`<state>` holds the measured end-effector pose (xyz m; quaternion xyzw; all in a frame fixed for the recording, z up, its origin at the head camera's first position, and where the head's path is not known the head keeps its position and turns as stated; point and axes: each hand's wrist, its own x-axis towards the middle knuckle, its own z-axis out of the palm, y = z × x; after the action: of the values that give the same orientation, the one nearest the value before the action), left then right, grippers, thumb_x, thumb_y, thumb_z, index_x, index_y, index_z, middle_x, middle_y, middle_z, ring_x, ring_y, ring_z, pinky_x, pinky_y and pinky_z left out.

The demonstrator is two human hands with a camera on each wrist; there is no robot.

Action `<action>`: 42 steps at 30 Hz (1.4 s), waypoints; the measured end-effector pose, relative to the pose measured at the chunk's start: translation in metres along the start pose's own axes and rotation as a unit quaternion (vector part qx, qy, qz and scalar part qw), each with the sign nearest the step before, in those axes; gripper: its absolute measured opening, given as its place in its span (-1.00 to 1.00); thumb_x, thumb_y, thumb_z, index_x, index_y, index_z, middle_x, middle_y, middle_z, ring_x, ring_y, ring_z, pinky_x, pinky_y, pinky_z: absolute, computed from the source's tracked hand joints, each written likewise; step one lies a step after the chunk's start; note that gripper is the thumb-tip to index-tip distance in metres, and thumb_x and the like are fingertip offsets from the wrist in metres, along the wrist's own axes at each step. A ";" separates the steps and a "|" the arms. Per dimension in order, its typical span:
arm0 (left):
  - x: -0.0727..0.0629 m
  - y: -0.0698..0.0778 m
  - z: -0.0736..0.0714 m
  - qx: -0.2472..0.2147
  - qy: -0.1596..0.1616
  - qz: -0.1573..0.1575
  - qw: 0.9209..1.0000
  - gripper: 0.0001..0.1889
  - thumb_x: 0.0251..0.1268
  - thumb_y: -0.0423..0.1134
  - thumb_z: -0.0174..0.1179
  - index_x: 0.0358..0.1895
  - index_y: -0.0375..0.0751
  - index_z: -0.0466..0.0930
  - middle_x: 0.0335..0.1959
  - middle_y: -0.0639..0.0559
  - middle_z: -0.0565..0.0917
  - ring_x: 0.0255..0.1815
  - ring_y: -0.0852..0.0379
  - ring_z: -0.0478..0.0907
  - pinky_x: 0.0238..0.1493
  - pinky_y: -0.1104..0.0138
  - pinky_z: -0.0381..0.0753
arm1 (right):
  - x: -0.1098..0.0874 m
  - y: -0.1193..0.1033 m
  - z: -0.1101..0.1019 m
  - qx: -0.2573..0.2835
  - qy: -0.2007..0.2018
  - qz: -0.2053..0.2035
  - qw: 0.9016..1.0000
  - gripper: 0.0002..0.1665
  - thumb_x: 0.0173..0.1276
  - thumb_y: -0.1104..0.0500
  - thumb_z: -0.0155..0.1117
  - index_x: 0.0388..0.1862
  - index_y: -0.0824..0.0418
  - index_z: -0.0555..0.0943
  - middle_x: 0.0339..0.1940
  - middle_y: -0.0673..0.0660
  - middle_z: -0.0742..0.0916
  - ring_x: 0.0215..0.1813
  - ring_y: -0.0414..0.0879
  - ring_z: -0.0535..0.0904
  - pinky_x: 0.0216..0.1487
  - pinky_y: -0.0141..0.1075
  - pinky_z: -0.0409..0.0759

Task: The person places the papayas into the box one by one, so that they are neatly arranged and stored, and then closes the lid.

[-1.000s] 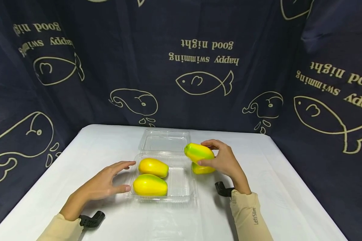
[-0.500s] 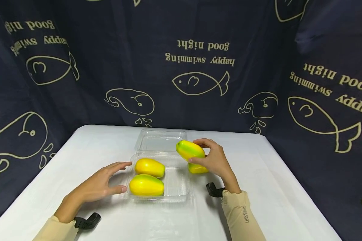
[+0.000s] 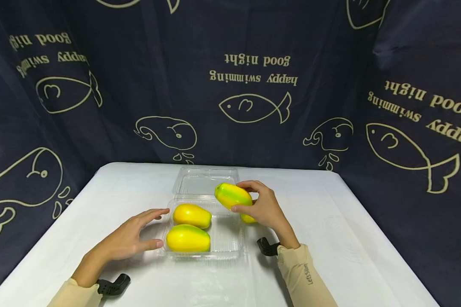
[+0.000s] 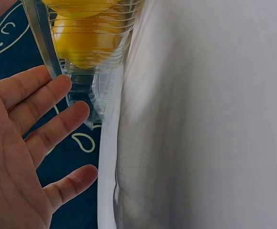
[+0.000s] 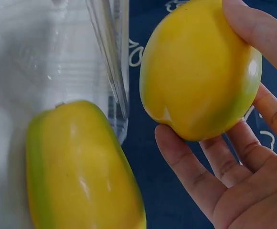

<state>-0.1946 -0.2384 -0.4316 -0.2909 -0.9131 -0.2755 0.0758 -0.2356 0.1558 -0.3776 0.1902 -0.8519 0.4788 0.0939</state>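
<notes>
My right hand [image 3: 264, 209] pinches a yellow-green papaya [image 3: 232, 196] between thumb and fingers, holding it above the right part of a clear plastic clamshell box [image 3: 226, 238]. In the right wrist view the thumb lies on one side of this papaya [image 5: 200, 71], with fingertips under the other. Two papayas, a rear one [image 3: 192, 215] and a front one [image 3: 188, 238], lie side by side in the box's left half. Another papaya [image 5: 81, 167] lies just right of the box, mostly hidden behind my right hand in the head view. My left hand [image 3: 128, 236] is beside the box's left edge, fingers extended.
The box's clear lid [image 3: 205, 181] lies folded back behind its base. A white cloth covers the table [image 3: 330, 238]. A dark blue curtain [image 3: 169, 68] with fish and whale drawings hangs around the back and sides.
My right hand has carried the papaya leftward, from over the papaya beside the box to above the box. The left hand stays at the box's left edge. The head view has shifted slightly.
</notes>
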 end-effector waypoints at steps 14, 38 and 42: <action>0.001 0.003 0.000 -0.003 -0.003 -0.008 1.000 -0.20 0.15 0.16 0.40 0.47 0.07 0.36 0.42 0.19 0.46 0.33 0.06 0.52 0.25 -0.10 0.54 | -0.002 -0.002 0.020 -0.001 -0.018 0.001 1.000 -0.26 -0.06 -0.01 0.71 0.17 -0.12 0.63 0.10 -0.14 0.67 0.12 -0.15 0.61 -0.05 -0.25 0.73; -0.001 0.000 0.000 0.002 0.001 -0.002 1.000 -0.21 0.17 0.12 0.40 0.47 0.02 0.36 0.44 0.11 0.45 0.40 -0.06 0.46 0.27 -0.17 0.49 | 0.001 0.010 0.034 -0.026 -0.034 -0.042 0.998 -0.27 -0.04 -0.06 0.69 0.17 -0.08 0.63 0.10 -0.15 0.68 0.11 -0.23 0.61 0.14 -0.29 0.65; 0.000 0.001 0.000 0.002 -0.003 -0.004 1.000 -0.20 0.17 0.13 0.39 0.48 0.05 0.35 0.44 0.13 0.44 0.41 -0.03 0.45 0.29 -0.16 0.48 | 0.000 0.011 0.036 -0.028 -0.033 -0.042 0.998 -0.27 -0.06 -0.06 0.70 0.15 -0.09 0.64 0.08 -0.16 0.68 0.10 -0.25 0.61 0.13 -0.28 0.65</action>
<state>-0.1942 -0.2380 -0.4311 -0.2880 -0.9150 -0.2730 0.0730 -0.2396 0.1305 -0.4048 0.2386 -0.8589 0.4440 0.0909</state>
